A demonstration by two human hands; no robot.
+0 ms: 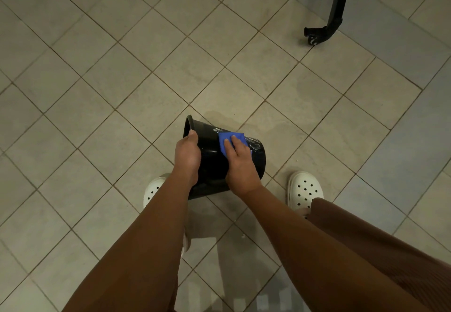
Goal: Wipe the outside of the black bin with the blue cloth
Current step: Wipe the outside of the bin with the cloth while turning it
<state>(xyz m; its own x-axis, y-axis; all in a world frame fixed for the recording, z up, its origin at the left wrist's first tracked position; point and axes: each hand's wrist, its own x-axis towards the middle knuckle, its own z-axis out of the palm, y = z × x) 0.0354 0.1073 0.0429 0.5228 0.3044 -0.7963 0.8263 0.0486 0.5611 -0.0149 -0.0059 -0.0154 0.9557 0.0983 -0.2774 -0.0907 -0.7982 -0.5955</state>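
Note:
The black bin (pixel 211 157) is tipped on its side above the tiled floor, its open mouth facing left and its base to the right. My left hand (pixel 186 155) grips the rim at the mouth and holds the bin. My right hand (pixel 240 162) presses the folded blue cloth (pixel 230 142) flat against the bin's upper outer wall. White streaks or wet marks show on the wall just beyond the cloth. The bin's underside is hidden by my hands and forearms.
Beige floor tiles (pixel 122 79) spread all round. My feet in white clogs stand either side of the bin, the left foot (pixel 152 190) and the right foot (pixel 305 189). A black metal furniture leg with a foot (pixel 324 30) stands at the far right.

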